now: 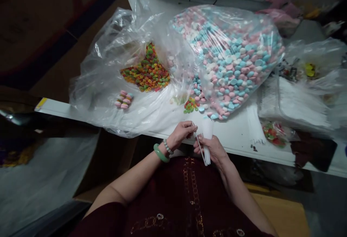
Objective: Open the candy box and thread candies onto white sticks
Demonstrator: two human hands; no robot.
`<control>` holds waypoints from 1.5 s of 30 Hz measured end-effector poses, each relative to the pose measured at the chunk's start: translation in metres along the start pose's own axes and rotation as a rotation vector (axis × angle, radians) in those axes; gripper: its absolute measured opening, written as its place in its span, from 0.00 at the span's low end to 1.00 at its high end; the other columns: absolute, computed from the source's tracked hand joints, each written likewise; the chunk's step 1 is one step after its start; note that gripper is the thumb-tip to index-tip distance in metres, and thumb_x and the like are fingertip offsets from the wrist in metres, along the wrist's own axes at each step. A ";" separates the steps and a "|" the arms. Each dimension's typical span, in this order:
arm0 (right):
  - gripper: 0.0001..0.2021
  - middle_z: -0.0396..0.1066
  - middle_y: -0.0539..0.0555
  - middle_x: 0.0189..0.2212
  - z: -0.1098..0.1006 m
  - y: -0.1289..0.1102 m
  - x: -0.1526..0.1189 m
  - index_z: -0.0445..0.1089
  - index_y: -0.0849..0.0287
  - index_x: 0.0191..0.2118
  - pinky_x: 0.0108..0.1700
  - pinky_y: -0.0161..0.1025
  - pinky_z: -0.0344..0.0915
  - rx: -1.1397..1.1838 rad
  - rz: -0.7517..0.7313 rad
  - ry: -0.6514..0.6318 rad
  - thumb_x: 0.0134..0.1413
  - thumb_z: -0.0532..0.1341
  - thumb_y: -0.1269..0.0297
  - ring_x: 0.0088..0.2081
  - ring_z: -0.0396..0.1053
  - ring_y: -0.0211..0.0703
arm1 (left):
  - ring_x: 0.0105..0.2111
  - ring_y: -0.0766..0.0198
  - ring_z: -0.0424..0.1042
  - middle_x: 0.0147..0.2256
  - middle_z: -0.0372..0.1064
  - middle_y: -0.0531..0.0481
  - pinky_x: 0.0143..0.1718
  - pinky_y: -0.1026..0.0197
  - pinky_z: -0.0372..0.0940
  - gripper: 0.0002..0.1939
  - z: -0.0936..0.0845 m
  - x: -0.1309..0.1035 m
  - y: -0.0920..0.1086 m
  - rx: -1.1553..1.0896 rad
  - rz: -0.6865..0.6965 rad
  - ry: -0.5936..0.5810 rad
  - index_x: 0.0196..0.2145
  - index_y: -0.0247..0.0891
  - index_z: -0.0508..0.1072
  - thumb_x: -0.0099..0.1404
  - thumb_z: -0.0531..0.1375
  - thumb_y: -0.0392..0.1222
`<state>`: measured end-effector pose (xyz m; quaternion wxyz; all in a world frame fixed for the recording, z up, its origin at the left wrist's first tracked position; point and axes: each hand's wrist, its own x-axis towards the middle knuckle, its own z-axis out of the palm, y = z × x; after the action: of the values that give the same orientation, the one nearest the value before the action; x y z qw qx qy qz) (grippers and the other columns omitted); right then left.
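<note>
My right hand (215, 148), at the table's front edge, is wrapped round a bundle of thin white sticks (208, 128). Whether they are paper or plastic I cannot make out. Just to the left, my left hand (180, 134) pinches the upper end of a single white stick (200, 143) that slants down beside the bundle. A green bangle (161, 153) and a beaded bracelet circle my left wrist. Beyond my hands lie small loose piles of green, yellow and red rings (191, 106) and blue, pink and white domed pieces (198, 85).
A large clear bag (235, 60) of pink, blue and white pieces fills the table's middle. Left of it, an open clear bag (146, 70) holds colourful rings. Stacked pink pieces (124, 99) sit farther left. At right are a clear bin (300, 99), a small filled bag (277, 134) and a dark phone-like object (320, 154).
</note>
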<state>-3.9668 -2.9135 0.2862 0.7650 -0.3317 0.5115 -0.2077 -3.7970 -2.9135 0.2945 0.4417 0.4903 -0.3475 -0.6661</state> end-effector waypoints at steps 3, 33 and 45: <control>0.19 0.75 0.55 0.23 0.000 0.001 0.000 0.69 0.63 0.36 0.23 0.34 0.69 0.040 -0.017 0.001 0.40 0.70 0.56 0.22 0.74 0.43 | 0.16 0.74 0.55 0.15 0.55 0.59 0.20 0.67 0.49 0.19 0.008 0.001 -0.003 -0.011 0.008 0.044 0.19 0.37 0.61 0.55 0.64 0.51; 0.17 0.67 0.46 0.15 -0.051 -0.007 0.022 0.67 0.60 0.33 0.13 0.28 0.50 0.242 -0.294 0.395 0.35 0.71 0.63 0.12 0.56 0.30 | 0.28 0.66 0.68 0.28 0.71 0.51 0.32 0.64 0.60 0.07 -0.072 0.008 0.004 1.171 0.361 0.224 0.36 0.37 0.73 0.63 0.55 0.33; 0.17 0.63 0.43 0.14 -0.031 -0.004 0.024 0.67 0.60 0.31 0.13 0.28 0.49 0.127 -0.244 0.462 0.32 0.68 0.60 0.14 0.55 0.29 | 0.31 0.63 0.67 0.31 0.69 0.49 0.32 0.63 0.59 0.08 -0.059 0.008 -0.026 1.107 0.286 0.180 0.33 0.40 0.73 0.66 0.55 0.41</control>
<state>-3.9860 -2.9413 0.2654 0.6164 -0.2862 0.6147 -0.4003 -3.7482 -2.9133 0.2515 0.2328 0.6512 -0.6682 -0.2745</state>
